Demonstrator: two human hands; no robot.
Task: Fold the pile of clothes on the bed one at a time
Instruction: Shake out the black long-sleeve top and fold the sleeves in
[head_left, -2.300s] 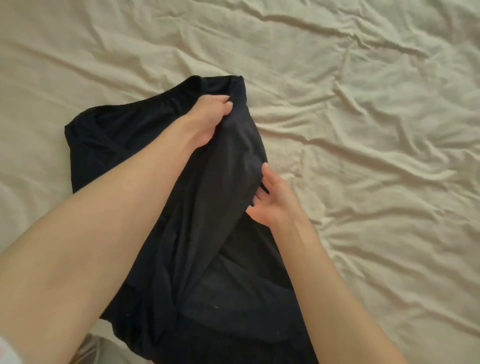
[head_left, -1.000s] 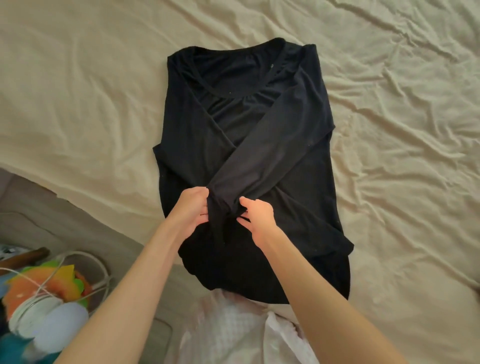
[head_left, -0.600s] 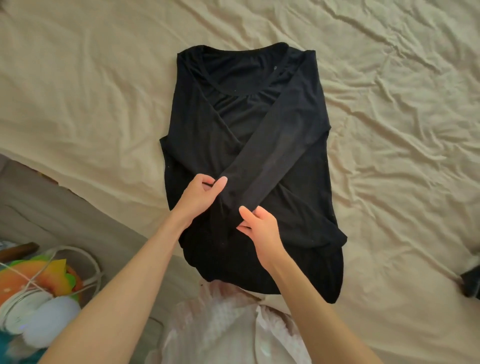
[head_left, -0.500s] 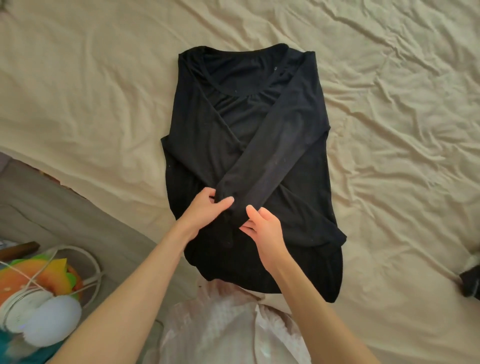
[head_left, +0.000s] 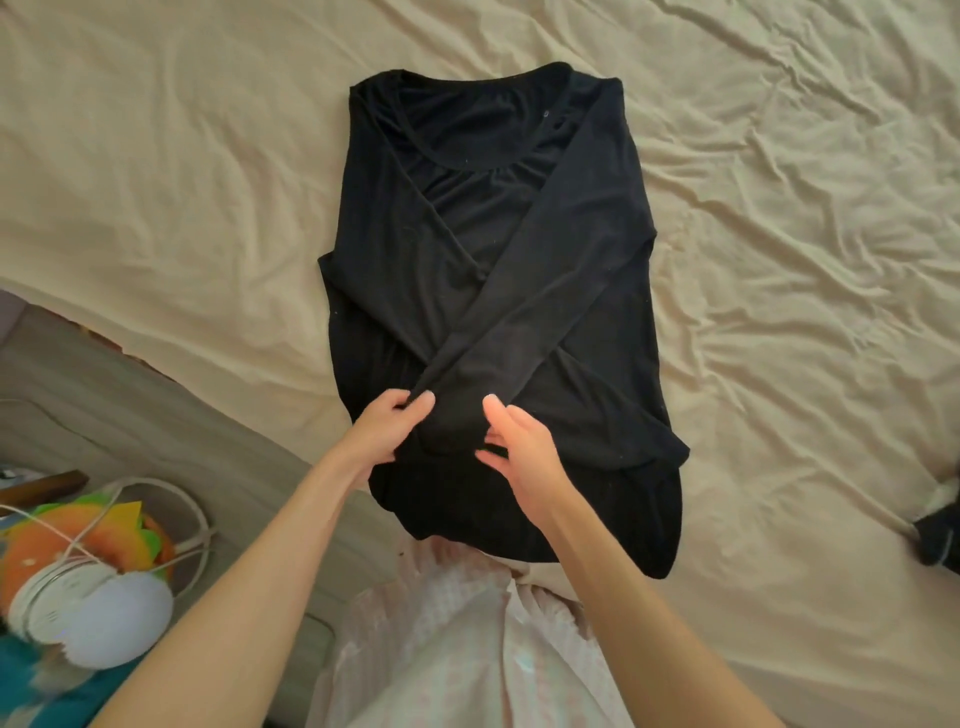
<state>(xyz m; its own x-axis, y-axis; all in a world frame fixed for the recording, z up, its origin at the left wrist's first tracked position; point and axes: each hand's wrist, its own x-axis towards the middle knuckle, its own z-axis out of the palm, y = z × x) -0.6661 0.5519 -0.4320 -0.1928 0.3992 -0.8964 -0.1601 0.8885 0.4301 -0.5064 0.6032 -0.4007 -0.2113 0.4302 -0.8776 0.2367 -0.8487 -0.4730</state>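
Head view: a black top (head_left: 467, 291) is laid flat on the bed (head_left: 779, 260), sleeves crossed. One cuff (head_left: 447, 421) (the upper sleeve's) is pinched by the left hand (head_left: 387, 431). The right hand (head_left: 522, 449) is held beside it, fingers straight, gripping nothing.

You are looking down on a bed spread with a creased beige sheet (head_left: 779, 260), which fills most of the view under soft, warm, even light. Its edge runs slantwise at your lower left, and beyond it you see a grey padded surface (head_left: 130, 415). Further down in that corner lies a blurred heap: something orange and green (head_left: 67, 535), looped white cables (head_left: 171, 519), a round white object (head_left: 104, 618) and a patch of teal (head_left: 47, 696)
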